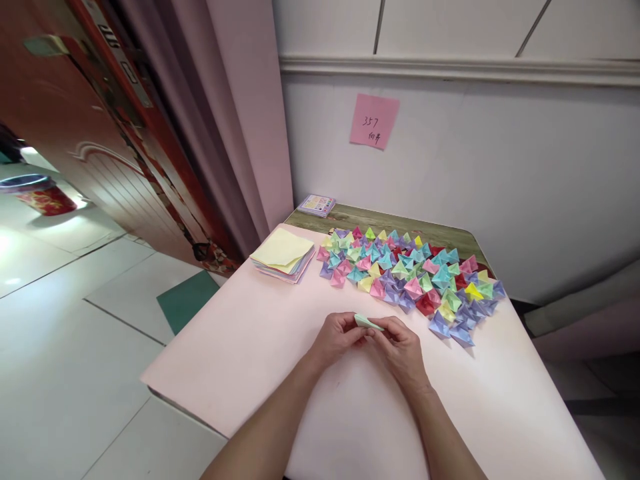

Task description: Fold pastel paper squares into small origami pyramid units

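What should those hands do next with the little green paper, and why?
Probably open it out gently. The left hand and right hand both hold the pale green paper, which looks folded small and fairly flat, while the colourful paper shapes beyond it stand up with pointed corners.

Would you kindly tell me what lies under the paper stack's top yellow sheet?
Beneath the yellow sheet, paper edges in several colours show; the faces below are covered.

Pale wall (475, 153), mauve curtain (245, 100) beside a reddish-brown door (65, 117), shiny white tiled floor (75, 353).
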